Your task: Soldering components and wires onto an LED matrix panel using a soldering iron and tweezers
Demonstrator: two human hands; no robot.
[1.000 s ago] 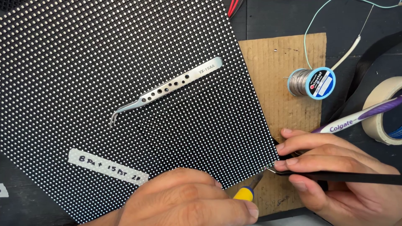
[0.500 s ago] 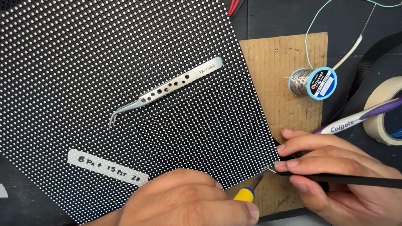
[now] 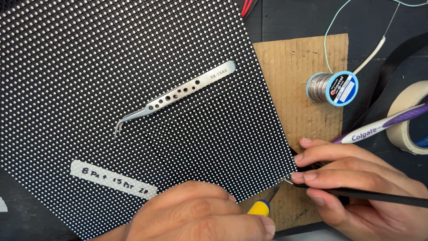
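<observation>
A black LED matrix panel (image 3: 111, 80) with rows of white dots lies tilted across the bench. My left hand (image 3: 196, 218) rests on its lower edge and grips a tool with a yellow handle (image 3: 259, 207), tip pointing at the panel's lower right corner. My right hand (image 3: 356, 187) pinches a thin black rod-like tool (image 3: 379, 195) whose metal tip meets that same corner. Curved steel tweezers (image 3: 174, 96) lie loose on the panel. A strip of masking tape with handwriting (image 3: 111, 180) is stuck near the panel's lower left.
A brown cardboard sheet (image 3: 303, 67) lies under the panel's right edge. A solder spool (image 3: 332, 87) sits on it. To the right are a white and purple toothbrush (image 3: 379, 127), a masking tape roll (image 3: 412, 118), a black cable and thin wires.
</observation>
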